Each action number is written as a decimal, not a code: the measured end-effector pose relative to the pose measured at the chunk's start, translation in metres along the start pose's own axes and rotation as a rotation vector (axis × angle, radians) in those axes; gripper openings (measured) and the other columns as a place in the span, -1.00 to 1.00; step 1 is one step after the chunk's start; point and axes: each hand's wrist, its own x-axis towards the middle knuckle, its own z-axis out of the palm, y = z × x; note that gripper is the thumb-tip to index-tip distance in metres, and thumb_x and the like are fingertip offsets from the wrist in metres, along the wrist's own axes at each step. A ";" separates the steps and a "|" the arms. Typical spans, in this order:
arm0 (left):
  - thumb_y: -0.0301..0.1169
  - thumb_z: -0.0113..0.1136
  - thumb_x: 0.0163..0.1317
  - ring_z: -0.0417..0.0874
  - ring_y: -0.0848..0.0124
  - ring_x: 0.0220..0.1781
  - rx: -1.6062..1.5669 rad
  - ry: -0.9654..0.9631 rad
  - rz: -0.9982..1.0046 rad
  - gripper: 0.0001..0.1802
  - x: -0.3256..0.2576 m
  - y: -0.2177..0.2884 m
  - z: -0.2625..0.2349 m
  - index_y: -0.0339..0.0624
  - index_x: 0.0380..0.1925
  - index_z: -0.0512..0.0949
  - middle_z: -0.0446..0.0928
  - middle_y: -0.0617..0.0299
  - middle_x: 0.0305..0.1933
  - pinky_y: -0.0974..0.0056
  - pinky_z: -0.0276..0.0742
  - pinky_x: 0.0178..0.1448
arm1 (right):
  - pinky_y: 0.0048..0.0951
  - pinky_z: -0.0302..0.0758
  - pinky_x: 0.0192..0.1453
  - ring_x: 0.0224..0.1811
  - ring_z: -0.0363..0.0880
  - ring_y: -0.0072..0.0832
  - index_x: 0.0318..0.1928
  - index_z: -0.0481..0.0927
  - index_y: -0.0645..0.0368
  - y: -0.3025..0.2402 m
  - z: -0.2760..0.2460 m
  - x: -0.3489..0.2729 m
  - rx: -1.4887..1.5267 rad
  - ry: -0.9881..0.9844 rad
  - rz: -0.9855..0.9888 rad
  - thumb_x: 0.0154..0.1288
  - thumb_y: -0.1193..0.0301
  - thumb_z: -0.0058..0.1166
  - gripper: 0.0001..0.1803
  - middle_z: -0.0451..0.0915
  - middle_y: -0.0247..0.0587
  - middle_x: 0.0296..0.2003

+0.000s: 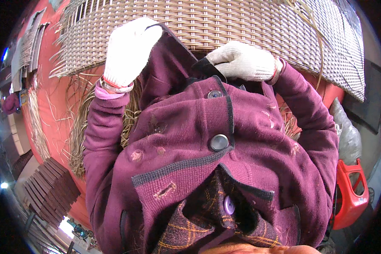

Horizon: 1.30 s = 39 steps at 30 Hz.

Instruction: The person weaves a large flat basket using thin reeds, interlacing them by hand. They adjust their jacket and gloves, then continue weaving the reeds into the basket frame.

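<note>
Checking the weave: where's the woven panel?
In the head view, the woven panel spans the top, left to right, beyond the left hand and right hand.

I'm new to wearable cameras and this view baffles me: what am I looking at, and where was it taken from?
There is no machine here, just a person in white gloves. This single picture comes from a camera worn on the head, looking down, so the chest fills the middle. Its wide fisheye lens bends straight edges near the rim.

The left hand grips the dark-trimmed edge of the person's purple jacket; the right hand pinches another dark edge of it. Beyond the hands, a woven panel lies over a red surface, with loose straw-coloured strips below it on the left. At the right side stands a red plastic stool.
</note>
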 end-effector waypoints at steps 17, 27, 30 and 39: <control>-0.31 0.29 0.48 0.80 0.10 -0.12 -0.186 0.083 -0.203 -0.79 0.010 0.019 -0.022 -0.21 -0.08 0.74 0.77 0.08 -0.10 0.14 0.71 0.00 | -0.33 0.59 0.30 0.08 0.70 -0.44 0.28 0.67 0.37 -0.007 -0.014 -0.015 -0.112 -0.159 -0.095 0.51 0.32 0.20 -0.53 0.80 -0.16 0.04; -0.29 0.29 0.48 0.80 0.11 -0.09 0.011 0.119 0.038 -0.80 0.029 -0.001 0.001 -0.12 -0.08 0.77 0.78 0.11 -0.08 0.14 0.72 0.05 | -0.42 0.60 0.18 -0.01 0.68 -0.54 0.17 0.73 0.31 -0.005 -0.016 -0.015 -0.242 -0.076 0.010 0.37 0.47 0.21 -0.61 0.79 -0.24 -0.08; -0.27 0.28 0.49 0.81 0.13 -0.09 -0.016 0.126 -0.025 -0.78 0.023 0.000 -0.005 -0.14 -0.05 0.77 0.79 0.11 -0.07 0.15 0.72 0.05 | -0.39 0.62 0.17 -0.05 0.71 -0.50 0.13 0.76 0.29 -0.006 -0.014 -0.018 -0.251 0.006 -0.049 0.35 0.46 0.23 -0.63 0.81 -0.21 -0.13; -0.34 0.37 0.45 0.80 0.29 -0.09 -0.356 0.096 -0.305 -0.76 0.016 0.020 -0.026 -0.26 -0.03 0.76 0.79 0.08 -0.09 0.23 0.68 0.05 | -0.27 0.65 0.19 -0.01 0.79 -0.22 0.10 0.78 0.25 0.000 -0.004 -0.015 -0.551 0.216 -0.190 0.29 0.40 0.22 -0.60 0.81 0.00 -0.09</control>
